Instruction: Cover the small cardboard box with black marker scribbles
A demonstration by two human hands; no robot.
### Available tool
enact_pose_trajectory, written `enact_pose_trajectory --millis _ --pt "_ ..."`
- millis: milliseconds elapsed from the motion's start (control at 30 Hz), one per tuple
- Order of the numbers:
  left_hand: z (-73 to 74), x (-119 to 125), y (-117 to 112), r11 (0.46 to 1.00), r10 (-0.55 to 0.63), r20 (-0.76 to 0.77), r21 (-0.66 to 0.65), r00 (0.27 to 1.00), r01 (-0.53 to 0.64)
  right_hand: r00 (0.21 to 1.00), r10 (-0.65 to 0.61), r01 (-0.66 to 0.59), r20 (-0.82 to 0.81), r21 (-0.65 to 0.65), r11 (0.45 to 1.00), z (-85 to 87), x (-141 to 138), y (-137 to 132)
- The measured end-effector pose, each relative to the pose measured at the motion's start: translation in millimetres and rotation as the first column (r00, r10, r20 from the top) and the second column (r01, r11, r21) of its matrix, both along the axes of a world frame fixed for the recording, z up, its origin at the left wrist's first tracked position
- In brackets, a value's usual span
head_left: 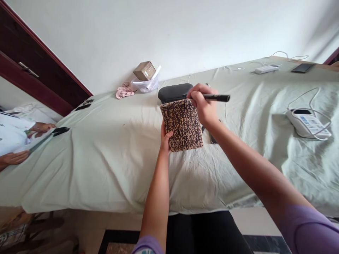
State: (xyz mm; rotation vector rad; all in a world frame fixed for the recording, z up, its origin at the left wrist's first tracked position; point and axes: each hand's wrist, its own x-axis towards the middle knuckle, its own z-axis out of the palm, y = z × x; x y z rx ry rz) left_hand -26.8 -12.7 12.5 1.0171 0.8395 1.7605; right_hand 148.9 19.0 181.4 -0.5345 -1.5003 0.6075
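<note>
A tan cardboard piece (182, 125), covered in black looping scribbles, is tilted up above the cloth-covered table. My left hand (166, 138) grips its lower left edge, thumb on the front face and the other fingers behind. In my right hand (203, 106) is a black marker (217, 97), held between thumb and fingers with its thick end pointing right. The marker's tip is near the card's top edge; whether it touches I cannot tell. Just behind the card lies a dark grey case (174, 92). A dark phone-like object (213, 140) is partly hidden by my right forearm.
A pale green cloth (127, 155) covers the long table. Toward the wall are a brown box (144, 71), a plastic tub (145, 85) and a pink cloth (125, 90). A white device with a cable (308, 122) lies right. Another person's hands (43, 127) hold a sheet at the left.
</note>
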Motion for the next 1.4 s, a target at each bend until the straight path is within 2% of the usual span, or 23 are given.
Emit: enact_pose_trajectory --millis 67,167,233,333,633,767,933,1233,1300,1400 --pt "-0.7 0.3 0.5 1.000 0.012 -0.002 -0.002 1.000 -0.012 0.995 -0.036 0.035 0.089 0.020 0.999 -9.0 -15.7 11.0" --pt "-1.5 0.9 0.9 1.000 0.020 0.000 0.004 1.000 -0.020 0.974 -0.133 0.114 0.181 0.113 0.987 -24.4 -24.7 21.3" --pt "-2.2 1.0 1.1 1.000 0.006 0.006 0.002 1.000 -0.006 0.971 -0.187 0.160 0.147 0.174 0.972 -31.7 -25.9 22.8" --pt "-4.1 0.3 1.7 1.000 -0.006 -0.004 0.013 1.000 0.006 0.971 -0.215 0.191 0.105 0.200 0.961 -37.1 -27.6 21.6" --pt "-6.8 -2.0 1.3 0.999 -0.020 -0.018 0.029 1.000 0.021 0.950 -0.226 0.181 0.216 0.211 0.961 -39.1 -31.6 29.6" --pt "-4.9 0.1 1.0 0.997 -0.007 -0.047 0.071 0.999 0.010 0.948 -0.196 0.134 0.251 0.245 0.960 -36.7 -31.0 25.6" --pt "-5.3 6.0 2.3 0.998 -0.014 -0.090 0.052 0.996 0.019 0.935 -0.175 0.094 0.309 0.259 0.961 -36.4 -37.3 19.5" --pt "-8.7 8.0 3.0 0.999 0.012 -0.123 0.042 0.992 -0.007 0.939 -0.151 0.046 0.308 0.323 0.945 -38.6 -40.8 21.5" --pt "-8.2 8.0 2.0 1.000 0.009 -0.125 0.024 0.992 -0.006 0.944 -0.153 0.057 0.292 0.313 0.948 -39.8 -39.3 21.0" --pt "-7.5 8.4 2.0 0.999 0.034 -0.124 0.019 0.992 -0.031 0.944 -0.221 0.160 0.243 0.246 0.956 -43.3 -36.9 20.8"
